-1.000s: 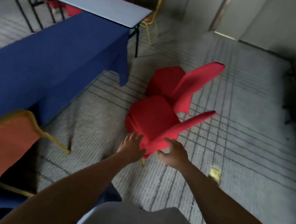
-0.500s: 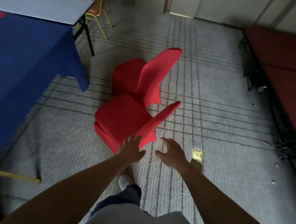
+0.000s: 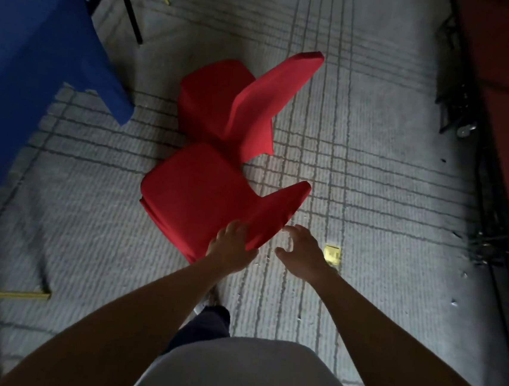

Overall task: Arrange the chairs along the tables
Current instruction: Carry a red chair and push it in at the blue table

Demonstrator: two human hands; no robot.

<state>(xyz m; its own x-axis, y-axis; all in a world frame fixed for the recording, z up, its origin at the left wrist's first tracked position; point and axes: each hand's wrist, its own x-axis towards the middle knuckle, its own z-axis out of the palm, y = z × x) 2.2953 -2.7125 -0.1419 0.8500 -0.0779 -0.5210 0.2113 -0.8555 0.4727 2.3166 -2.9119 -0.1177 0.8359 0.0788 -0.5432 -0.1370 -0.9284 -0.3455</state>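
Grey shirt (image 3: pixel 248 376), dark trousers (image 3: pixel 203 328)

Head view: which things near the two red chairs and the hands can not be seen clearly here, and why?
- Near red chair: legs hidden under its cover.
- Far red chair: its lower part is hidden by the near one.
- Left hand: its fingers touch the near backrest; whether they grip it cannot be told.
- Blue-covered table: cut by the left and top edges.
- Yellow item on the carpet: too small to identify.
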